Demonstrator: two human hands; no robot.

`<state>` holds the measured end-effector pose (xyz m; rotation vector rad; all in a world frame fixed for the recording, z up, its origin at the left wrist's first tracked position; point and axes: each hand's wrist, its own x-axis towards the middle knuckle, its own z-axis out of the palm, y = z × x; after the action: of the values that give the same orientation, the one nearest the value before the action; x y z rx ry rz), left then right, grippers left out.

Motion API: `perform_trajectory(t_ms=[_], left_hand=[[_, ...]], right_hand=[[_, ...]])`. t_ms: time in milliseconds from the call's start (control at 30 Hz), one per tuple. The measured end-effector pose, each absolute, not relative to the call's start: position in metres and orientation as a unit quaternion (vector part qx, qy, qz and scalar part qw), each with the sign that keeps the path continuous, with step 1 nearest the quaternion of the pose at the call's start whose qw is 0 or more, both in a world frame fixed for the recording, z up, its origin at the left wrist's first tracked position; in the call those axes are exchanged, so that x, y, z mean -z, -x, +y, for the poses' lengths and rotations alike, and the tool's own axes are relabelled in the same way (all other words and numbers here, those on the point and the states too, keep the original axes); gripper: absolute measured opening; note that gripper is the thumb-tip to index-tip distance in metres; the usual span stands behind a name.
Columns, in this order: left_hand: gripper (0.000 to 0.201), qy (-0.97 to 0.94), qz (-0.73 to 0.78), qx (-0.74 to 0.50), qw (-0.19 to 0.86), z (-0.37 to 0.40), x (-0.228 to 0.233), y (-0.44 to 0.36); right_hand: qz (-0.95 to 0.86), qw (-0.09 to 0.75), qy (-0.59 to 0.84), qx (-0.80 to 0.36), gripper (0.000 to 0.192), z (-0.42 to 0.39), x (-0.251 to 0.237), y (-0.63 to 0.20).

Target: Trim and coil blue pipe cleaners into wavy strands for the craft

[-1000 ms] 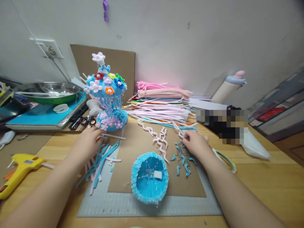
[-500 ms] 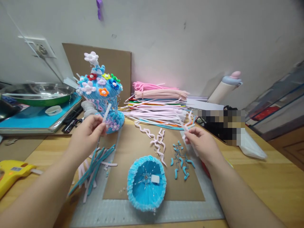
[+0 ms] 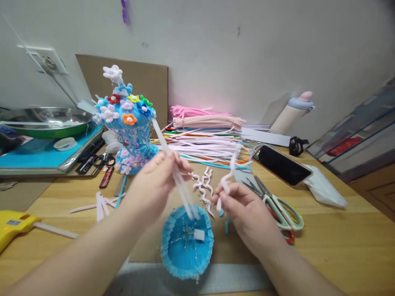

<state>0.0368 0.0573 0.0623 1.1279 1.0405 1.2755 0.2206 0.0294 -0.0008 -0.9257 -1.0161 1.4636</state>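
Observation:
My left hand (image 3: pixel 163 176) is closed on a long, straight white strip (image 3: pixel 162 135), smeared by motion at its lower end; its material is unclear. My right hand (image 3: pixel 243 205) pinches a wavy pale pink pipe cleaner (image 3: pixel 227 176) upright between thumb and fingers. Below and between the hands sits a blue fuzzy bowl-shaped piece (image 3: pixel 173 259), its hollow facing me, with clear beaded strands and a small white block (image 3: pixel 199 235) inside. More wavy pale pink pipe cleaners (image 3: pixel 205 189) lie on the cardboard just behind it. Small blue pieces are mostly hidden by my right hand.
A blue flowered pipe-cleaner model (image 3: pixel 123 119) stands at the back left. Bundled pipe cleaners (image 3: pixel 206 123) lie along the wall. Scissors (image 3: pixel 282 209), a phone (image 3: pixel 282 164) and a bottle (image 3: pixel 290 115) are at right; a yellow glue gun (image 3: pixel 15 226) is at left.
Both hands have come inward and lower, over the cardboard. The straight strip in my left hand now slants down toward the bowl-shaped piece. My right hand still holds the wavy pipe cleaner.

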Motion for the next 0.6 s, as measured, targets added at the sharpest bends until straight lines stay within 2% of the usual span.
perform_trajectory(t_ms=[33, 100, 167, 333, 433, 600], left_hand=[[0.024, -0.54, 0.444, -0.523, 0.488, 0.066, -0.067, -0.029], [0.026, -0.677, 0.511, -0.432, 0.307, 0.087, -0.072, -0.014], [0.029, -0.77, 0.588, -0.226, 0.101, 0.109, -0.067, -0.003], [0.022, -0.822, 0.558, -0.071, 0.083, 0.161, -0.028, -0.003], [0.031, -0.848, 0.519, -0.002, 0.106, 0.185, -0.014, -0.011], [0.031, -0.839, 0.511, 0.098, 0.16, 0.196, -0.007, -0.013]], right_hand=[[-0.42, 0.57, 0.407, -0.577, 0.014, 0.034, 0.0, -0.225], [-0.401, 0.621, 0.418, -0.528, 0.013, 0.042, -0.001, -0.233], [-0.383, 0.653, 0.412, -0.507, 0.013, 0.047, -0.003, -0.238], [-0.387, 0.663, 0.427, -0.478, 0.014, 0.048, -0.007, -0.238], [-0.39, 0.662, 0.437, -0.468, 0.015, 0.048, -0.006, -0.237], [-0.387, 0.659, 0.436, -0.475, 0.014, 0.05, -0.006, -0.24]])
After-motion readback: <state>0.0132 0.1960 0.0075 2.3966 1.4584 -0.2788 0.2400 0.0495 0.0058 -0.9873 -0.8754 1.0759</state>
